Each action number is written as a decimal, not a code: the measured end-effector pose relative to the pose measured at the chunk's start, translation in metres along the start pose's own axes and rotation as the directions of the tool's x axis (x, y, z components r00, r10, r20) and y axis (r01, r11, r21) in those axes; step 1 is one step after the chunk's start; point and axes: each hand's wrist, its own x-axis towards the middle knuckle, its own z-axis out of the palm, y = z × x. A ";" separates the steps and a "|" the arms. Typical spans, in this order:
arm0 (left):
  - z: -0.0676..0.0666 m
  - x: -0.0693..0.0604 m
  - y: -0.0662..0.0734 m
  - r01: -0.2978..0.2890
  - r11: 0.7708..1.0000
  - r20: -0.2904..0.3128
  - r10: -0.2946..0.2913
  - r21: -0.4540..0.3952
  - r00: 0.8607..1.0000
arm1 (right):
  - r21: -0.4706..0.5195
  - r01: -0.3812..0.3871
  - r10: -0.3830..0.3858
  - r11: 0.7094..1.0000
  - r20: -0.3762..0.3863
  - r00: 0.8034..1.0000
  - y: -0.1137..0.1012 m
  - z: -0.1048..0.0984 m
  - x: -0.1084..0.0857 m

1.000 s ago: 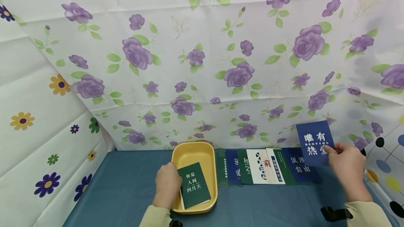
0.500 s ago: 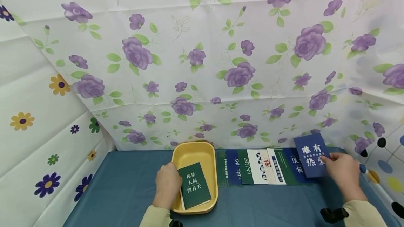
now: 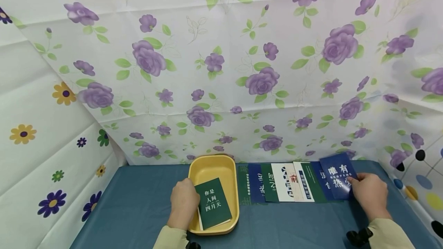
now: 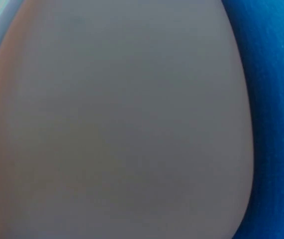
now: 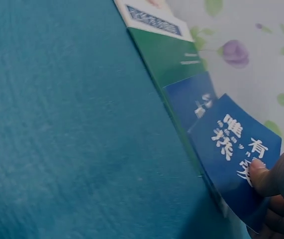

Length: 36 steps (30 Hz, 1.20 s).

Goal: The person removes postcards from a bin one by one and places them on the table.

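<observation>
My right hand (image 3: 372,195) pinches the right edge of a thin blue notebook (image 3: 335,172) with white Chinese lettering, the thumb lying on its cover. The notebook is tilted and overlaps the right end of a row of notebooks (image 3: 282,181); the right wrist view has the same blue notebook (image 5: 231,149) partly over another blue one (image 5: 189,99). My left hand (image 3: 184,203) grips the left rim of a yellow tray (image 3: 211,160). A dark green notebook (image 3: 212,206) with white lettering lies slanted inside, close to that hand. The left fingertips are hidden.
Overlapping green, blue and white notebooks extend from the tray's right side along the back of the blue-covered table (image 3: 277,226). Behind stands a flowered sheet (image 3: 225,68), with patterned side sheets left and right. A large blurred pale surface (image 4: 122,119) fills most of the left wrist view.
My right hand has moved down and left, bringing the blue notebook from above onto the right end of the row. The left hand and tray have stayed put.
</observation>
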 end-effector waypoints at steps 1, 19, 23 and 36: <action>0.000 0.000 0.000 -0.002 1.000 -0.002 0.002 -0.003 1.000 | -0.006 0.007 -0.007 1.000 -0.004 1.000 0.001 0.002 0.001; -0.001 -0.001 0.001 -0.002 1.000 -0.008 0.002 -0.002 1.000 | -0.042 0.005 -0.006 0.999 -0.030 1.000 0.007 0.018 0.003; -0.001 -0.001 0.000 -0.012 1.000 -0.021 0.012 -0.006 1.000 | -0.052 0.005 -0.006 0.999 -0.024 1.000 0.007 0.021 0.004; 0.000 -0.001 0.000 -0.007 1.000 -0.017 0.007 -0.001 1.000 | -0.056 0.022 -0.026 0.998 -0.065 0.998 0.006 0.025 0.001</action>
